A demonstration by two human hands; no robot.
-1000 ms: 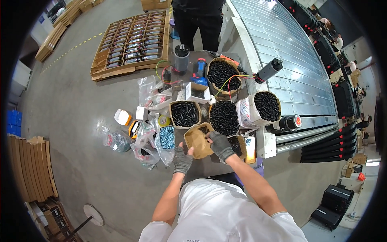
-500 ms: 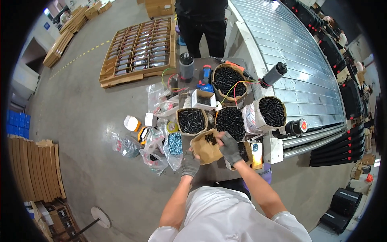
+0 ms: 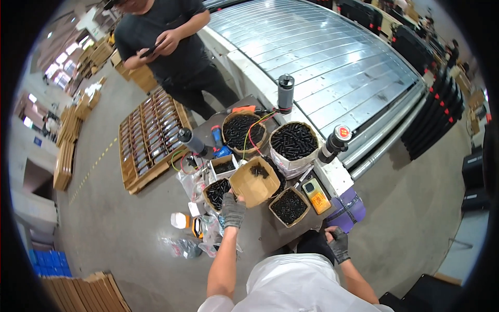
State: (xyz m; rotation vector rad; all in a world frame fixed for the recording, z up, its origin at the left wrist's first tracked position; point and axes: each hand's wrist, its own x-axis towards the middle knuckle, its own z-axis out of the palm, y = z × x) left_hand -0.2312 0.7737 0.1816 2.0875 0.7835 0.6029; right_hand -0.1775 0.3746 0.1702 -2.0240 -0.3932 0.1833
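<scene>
My left hand [image 3: 234, 210], in a grey fingerless glove, grips the near left edge of an open brown cardboard box [image 3: 249, 190]. A small heap of dark small parts [image 3: 258, 170] lies in the far part of that box. The box is tilted above the table and partly covers a container of black parts behind it. My right hand [image 3: 339, 244], gloved the same way, is off the table's near right edge, just below a purple object with dark straps [image 3: 345, 209]. Its fingers are curled; whatever they hold, if anything, is hidden.
Tubs of black cylindrical parts [image 3: 293, 141], a box of small black rings [image 3: 290, 208] and a phone [image 3: 317, 196] crowd the table. A blue power tool [image 3: 221, 145] lies farther back. A metal-topped conveyor [image 3: 322, 57] borders the right. Beyond, a person [image 3: 166, 47] stands holding a phone.
My right hand has left the cardboard box and moved right, past the table edge. My left hand still holds the box. The view has turned to the right.
</scene>
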